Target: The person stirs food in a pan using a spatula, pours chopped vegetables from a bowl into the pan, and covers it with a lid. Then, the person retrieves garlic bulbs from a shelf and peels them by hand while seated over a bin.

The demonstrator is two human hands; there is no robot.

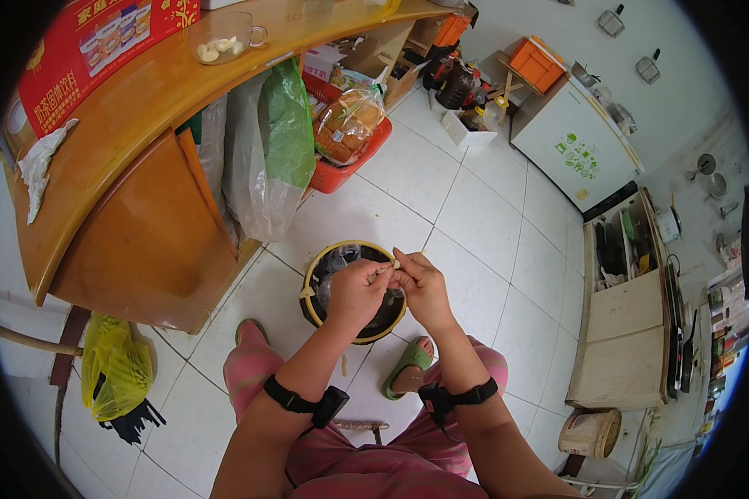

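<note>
My left hand and my right hand meet at the fingertips. Between them they pinch a small pale piece that looks like a garlic clove; the fingers cover part of it. Directly below is a round waste bin with a yellow rim, lined with a dark bag and holding crumpled clear plastic. Up on the wooden counter, a clear glass mug contains several peeled garlic cloves.
A red printed box and crumpled white paper lie on the counter. Plastic bags and a red basket with bagged bread protrude beneath. A white freezer and low cabinet stand right; a yellow bag hangs left.
</note>
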